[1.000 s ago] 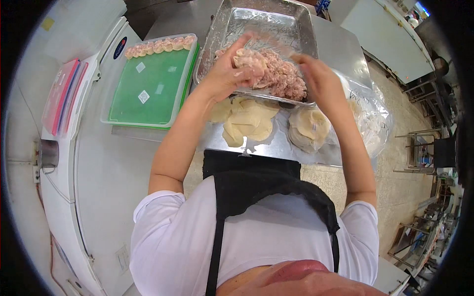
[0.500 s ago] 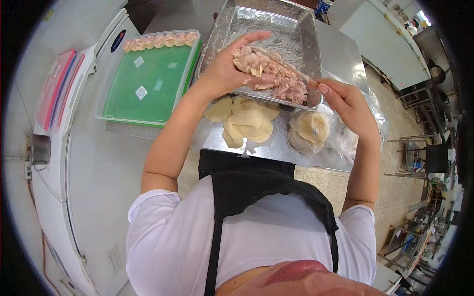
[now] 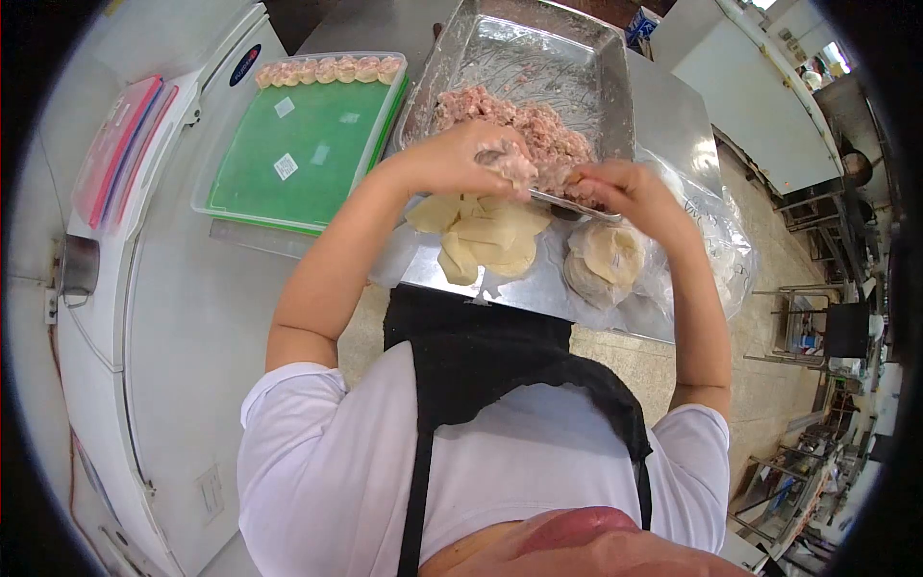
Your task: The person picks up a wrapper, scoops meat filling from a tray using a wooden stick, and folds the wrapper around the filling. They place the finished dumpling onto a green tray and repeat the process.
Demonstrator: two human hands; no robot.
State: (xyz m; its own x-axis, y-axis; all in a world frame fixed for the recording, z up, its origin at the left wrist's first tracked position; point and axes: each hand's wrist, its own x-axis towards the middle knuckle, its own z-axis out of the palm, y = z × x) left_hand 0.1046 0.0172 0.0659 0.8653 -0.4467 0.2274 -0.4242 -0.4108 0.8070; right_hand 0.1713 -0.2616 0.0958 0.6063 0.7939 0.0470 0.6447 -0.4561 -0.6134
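My left hand (image 3: 447, 163) is curled around a dumpling (image 3: 510, 163) with pink meat showing at its top, over the near rim of a metal tray (image 3: 615, 91). Minced meat filling (image 3: 538, 130) is heaped along the tray's near side. My right hand (image 3: 630, 192) is closed on a thin wooden stick, mostly hidden now, at the heap's right end. Below the hands, flat yellowish wrappers (image 3: 490, 236) lie in a loose pile on the metal table. Beside them stands a rounded stack of wrappers in clear plastic (image 3: 606, 260).
To the left is a clear container with a green base (image 3: 288, 159), with a row of filled dumplings (image 3: 332, 70) along its far edge. A crumpled plastic bag (image 3: 711, 250) lies at the table's right. A white freezer (image 3: 207, 337) stands on the left.
My left hand has turned over and lowered toward the tray's near rim with the dumpling. My right hand has moved slightly left and down. More of the meat heap shows.
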